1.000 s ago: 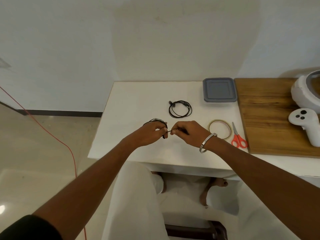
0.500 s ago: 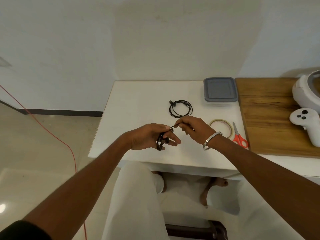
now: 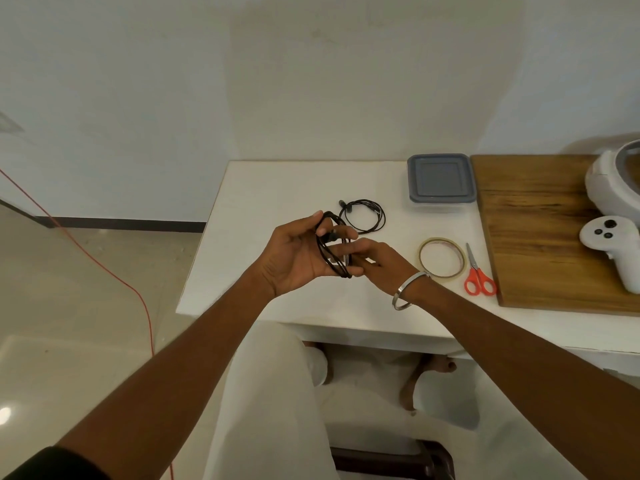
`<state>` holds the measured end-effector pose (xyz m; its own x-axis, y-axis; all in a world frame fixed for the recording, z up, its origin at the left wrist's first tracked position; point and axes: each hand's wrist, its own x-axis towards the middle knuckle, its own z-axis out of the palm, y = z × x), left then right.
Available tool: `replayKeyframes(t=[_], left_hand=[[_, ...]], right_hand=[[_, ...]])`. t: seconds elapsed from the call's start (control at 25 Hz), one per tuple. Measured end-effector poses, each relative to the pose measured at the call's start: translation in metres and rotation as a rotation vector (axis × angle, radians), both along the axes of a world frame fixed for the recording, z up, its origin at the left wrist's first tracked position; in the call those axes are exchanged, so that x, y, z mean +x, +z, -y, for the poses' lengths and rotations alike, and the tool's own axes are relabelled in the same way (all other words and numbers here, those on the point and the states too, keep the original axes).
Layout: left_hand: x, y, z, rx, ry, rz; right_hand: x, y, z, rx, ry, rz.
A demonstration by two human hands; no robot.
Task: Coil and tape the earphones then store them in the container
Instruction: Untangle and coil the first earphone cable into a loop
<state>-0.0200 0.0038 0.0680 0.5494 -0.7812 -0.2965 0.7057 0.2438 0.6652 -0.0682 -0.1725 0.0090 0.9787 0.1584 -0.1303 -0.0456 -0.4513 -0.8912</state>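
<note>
Both hands are up over the white desk (image 3: 277, 188), near its front edge. Left hand (image 3: 298, 252) is palm-up with black earphones (image 3: 334, 249) looped round its fingers, thumb on top of the loops, so it's gripping the coil. Right hand (image 3: 379, 261) is against the coil from the right side, fingers curled in at the cable; looks like a pinch on the earphones, fingertips partly hidden behind the loops. Silver bangle (image 3: 408, 289) on the right wrist. Coil is held above the desk, not resting on it. Just right of the hands: tape roll (image 3: 442, 258) lying flat on the desk, red-handled scissors (image 3: 478, 277) just beside it, blades pointing away. Behind the hands: second set of black earphones (image 3: 363, 216) already coiled, flat on the desk. Further back and right: container (image 3: 440, 180) with grey lid on, near the desk's far edge, touching or almost touching a wooden board (image 3: 540, 237). On the board at the right edge: white controller (image 3: 613, 251) and a white headset (image 3: 616, 185), partly cut off. Red cable (image 3: 104, 265) runs across the floor on the left.
</note>
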Motion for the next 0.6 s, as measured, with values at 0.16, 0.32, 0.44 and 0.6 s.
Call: replayKeyframes(t=[0.16,0.32,0.44,0.6], left_hand=[[0.003,-0.003,-0.003,-0.024,0.031,-0.017],[0.004,-0.003,-0.004,-0.006,0.060,-0.020],[0.004,0.000,-0.004,0.002,0.084,-0.020],[0.008,-0.003,-0.006,0.031,0.060,0.011]], right_hand=[[0.000,0.009,-0.002,0.171,-0.060,-0.091],[0.000,0.005,-0.006,0.486,-0.135,-0.279],[-0.003,0.008,-0.010,0.808,-0.189,-0.413],[-0.004,0.012,-0.010,1.080,-0.257,-0.524]])
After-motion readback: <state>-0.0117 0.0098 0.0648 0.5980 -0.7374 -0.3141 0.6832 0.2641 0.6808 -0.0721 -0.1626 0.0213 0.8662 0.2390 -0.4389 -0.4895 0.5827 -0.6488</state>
